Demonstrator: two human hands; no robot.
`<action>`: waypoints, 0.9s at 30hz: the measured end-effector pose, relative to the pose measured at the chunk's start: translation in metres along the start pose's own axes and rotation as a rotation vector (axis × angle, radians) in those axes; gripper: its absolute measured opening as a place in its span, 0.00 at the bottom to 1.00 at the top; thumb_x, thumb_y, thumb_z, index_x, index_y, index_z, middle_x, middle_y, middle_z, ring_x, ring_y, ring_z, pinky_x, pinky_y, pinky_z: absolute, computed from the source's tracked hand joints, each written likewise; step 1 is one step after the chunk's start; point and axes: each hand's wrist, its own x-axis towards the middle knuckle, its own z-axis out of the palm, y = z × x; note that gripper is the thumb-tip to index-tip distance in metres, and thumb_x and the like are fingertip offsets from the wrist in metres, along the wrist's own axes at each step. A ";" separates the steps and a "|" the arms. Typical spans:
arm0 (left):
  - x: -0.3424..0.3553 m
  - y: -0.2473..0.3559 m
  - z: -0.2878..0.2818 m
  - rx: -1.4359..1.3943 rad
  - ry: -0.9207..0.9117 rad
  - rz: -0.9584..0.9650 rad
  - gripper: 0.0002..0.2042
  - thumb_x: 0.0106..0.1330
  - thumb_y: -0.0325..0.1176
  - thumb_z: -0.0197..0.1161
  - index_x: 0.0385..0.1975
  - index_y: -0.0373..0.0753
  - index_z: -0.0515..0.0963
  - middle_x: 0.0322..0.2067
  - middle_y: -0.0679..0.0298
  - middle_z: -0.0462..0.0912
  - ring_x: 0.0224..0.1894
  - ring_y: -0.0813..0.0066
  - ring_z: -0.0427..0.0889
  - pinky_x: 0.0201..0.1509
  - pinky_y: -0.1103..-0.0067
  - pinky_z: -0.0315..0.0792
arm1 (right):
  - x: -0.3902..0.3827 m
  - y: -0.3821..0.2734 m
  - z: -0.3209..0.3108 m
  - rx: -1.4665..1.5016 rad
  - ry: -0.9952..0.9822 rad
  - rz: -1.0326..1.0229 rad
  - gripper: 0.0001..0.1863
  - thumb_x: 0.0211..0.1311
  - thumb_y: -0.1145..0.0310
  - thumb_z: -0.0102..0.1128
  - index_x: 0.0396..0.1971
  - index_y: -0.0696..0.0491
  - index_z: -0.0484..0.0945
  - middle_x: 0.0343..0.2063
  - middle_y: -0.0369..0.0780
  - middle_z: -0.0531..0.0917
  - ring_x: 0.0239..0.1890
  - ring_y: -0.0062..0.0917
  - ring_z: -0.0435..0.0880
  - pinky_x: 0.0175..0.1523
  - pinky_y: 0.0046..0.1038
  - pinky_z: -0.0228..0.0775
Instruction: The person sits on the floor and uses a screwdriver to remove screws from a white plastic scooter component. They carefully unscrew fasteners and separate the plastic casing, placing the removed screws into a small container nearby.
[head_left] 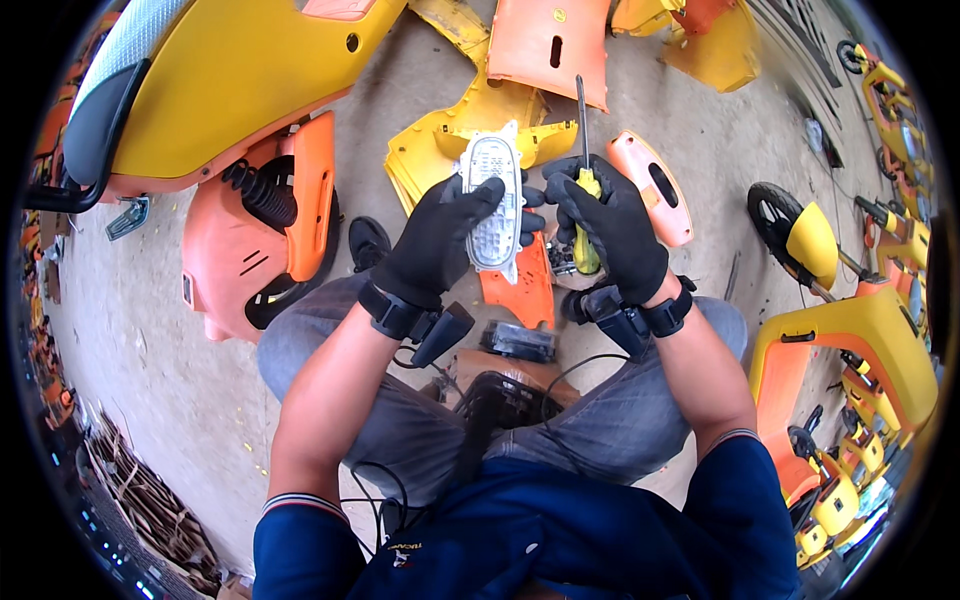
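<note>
a yellow-and-orange scooter body [240, 85] is filling the upper left, its padded seat edge showing. on the floor ahead, a yellow panel [425, 150] is lying beneath and beyond the hands, and an orange panel [548, 45] is resting near its far end. a smaller orange slotted cover [640, 175] is lying to the right. the gloved left hand [435, 235] is gripping the clear oblong housing [493, 205], thumb on its face, fingers showing past its right edge. the gloved right hand [615, 225] is closing around the screwdriver [586, 255], its blade pointing away from the body. the housing is sitting just left of the right hand's grip, its long axis running away from the body, roughly parallel to the screwdriver; the blade is standing apart from it, and the left hand is being the nearer one, touching it.
</note>
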 end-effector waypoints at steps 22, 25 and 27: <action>-0.005 -0.001 0.004 0.360 -0.098 -0.034 0.20 0.72 0.33 0.58 0.59 0.30 0.68 0.47 0.56 0.83 0.45 0.68 0.86 0.51 0.75 0.80 | 0.000 -0.008 0.004 0.099 -0.128 0.031 0.09 0.65 0.70 0.65 0.39 0.56 0.76 0.25 0.31 0.78 0.26 0.10 0.74 0.31 0.17 0.67; -0.004 -0.003 -0.002 0.439 -0.086 -0.029 0.19 0.72 0.32 0.57 0.59 0.30 0.68 0.46 0.55 0.83 0.44 0.69 0.86 0.50 0.75 0.81 | 0.000 -0.006 0.004 0.083 -0.126 0.013 0.09 0.64 0.70 0.66 0.39 0.56 0.76 0.25 0.31 0.78 0.25 0.11 0.74 0.31 0.17 0.67; -0.003 -0.005 -0.004 0.471 -0.090 -0.017 0.19 0.72 0.31 0.56 0.59 0.29 0.68 0.46 0.55 0.83 0.43 0.68 0.87 0.50 0.75 0.81 | 0.001 -0.005 0.003 0.093 -0.128 0.017 0.09 0.65 0.70 0.66 0.39 0.57 0.76 0.25 0.31 0.78 0.25 0.11 0.74 0.31 0.17 0.67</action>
